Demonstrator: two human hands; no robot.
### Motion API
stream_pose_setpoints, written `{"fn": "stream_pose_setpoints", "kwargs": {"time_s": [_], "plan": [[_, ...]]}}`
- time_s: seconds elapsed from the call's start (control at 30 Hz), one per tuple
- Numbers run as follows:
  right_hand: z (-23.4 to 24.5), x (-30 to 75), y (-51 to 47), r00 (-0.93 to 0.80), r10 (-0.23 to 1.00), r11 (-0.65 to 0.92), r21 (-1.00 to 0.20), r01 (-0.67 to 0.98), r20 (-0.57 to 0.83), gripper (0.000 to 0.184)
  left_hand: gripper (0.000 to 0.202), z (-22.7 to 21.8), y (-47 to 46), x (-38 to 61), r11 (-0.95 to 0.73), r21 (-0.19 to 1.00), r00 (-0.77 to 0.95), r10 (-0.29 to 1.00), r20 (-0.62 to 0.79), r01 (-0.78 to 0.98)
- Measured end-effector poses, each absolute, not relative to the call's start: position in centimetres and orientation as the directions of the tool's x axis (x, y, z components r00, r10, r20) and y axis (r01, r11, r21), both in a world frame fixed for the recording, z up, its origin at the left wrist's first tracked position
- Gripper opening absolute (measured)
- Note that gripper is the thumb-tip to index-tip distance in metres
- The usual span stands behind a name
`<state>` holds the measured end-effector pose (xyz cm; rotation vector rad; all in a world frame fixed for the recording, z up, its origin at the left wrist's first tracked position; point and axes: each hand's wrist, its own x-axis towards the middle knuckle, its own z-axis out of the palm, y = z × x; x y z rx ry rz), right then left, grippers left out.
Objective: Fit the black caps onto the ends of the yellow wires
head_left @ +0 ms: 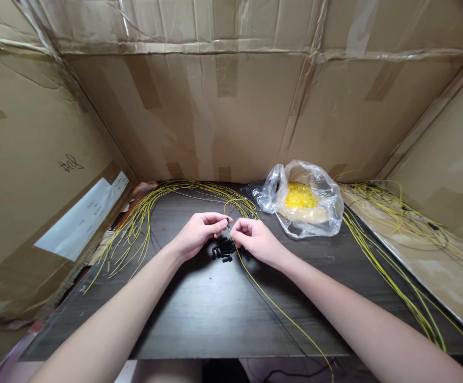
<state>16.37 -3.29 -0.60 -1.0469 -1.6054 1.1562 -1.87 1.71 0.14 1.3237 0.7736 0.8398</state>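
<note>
My left hand point(199, 233) pinches a small dark piece between thumb and fingertips; its exact kind is too small to tell. Close beside it, my right hand point(257, 240) is closed on a thin yellow wire point(269, 294), near the end that meets the dark piece. From there the wire trails down to the right and over the table's front edge. Just below both hands lies a small pile of black plastic connector-like pieces point(222, 249). A bundle of yellow wires point(167, 187) curves behind my hands, its right ends near my fingers.
An open clear plastic bag point(327, 213) with small yellow pieces point(301, 196) stands back right, beside a bag of small black pieces point(257, 192). More yellow wires point(379, 255) run along the right. Cardboard walls point(199, 122) enclose the dark table point(183, 319).
</note>
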Motion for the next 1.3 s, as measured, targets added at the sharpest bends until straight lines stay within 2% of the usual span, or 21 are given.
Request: {"fn": "stream_pose_setpoints", "kwargs": {"time_s": [0.5,0.87,1.03,1.3], "plan": [[-0.71,16.18,-3.66,-0.323,0.925,0.297,-0.909,0.293,0.198,0.006,0.026,0.3,1.93,-1.97,0.053,0.993,0.431,0.902,-0.003,-0.103],[-0.53,16.23,-3.96,-0.379,0.913,0.292,-0.891,0.346,0.152,0.007,0.024,0.2,2.22,-2.16,0.064,0.99,0.424,0.906,-0.005,-0.125],[-0.26,16.56,-3.8,-0.374,0.916,0.266,-0.918,0.293,0.145,0.011,0.025,0.35,2.24,-2.23,0.058,0.99,0.437,0.9,0.003,-0.126],[-0.25,17.04,-3.2,-0.392,0.912,0.172,-0.981,0.086,0.125,0.011,0.025,0.67,2.31,-2.48,0.074,0.988,0.459,0.888,-0.004,-0.135]]}}
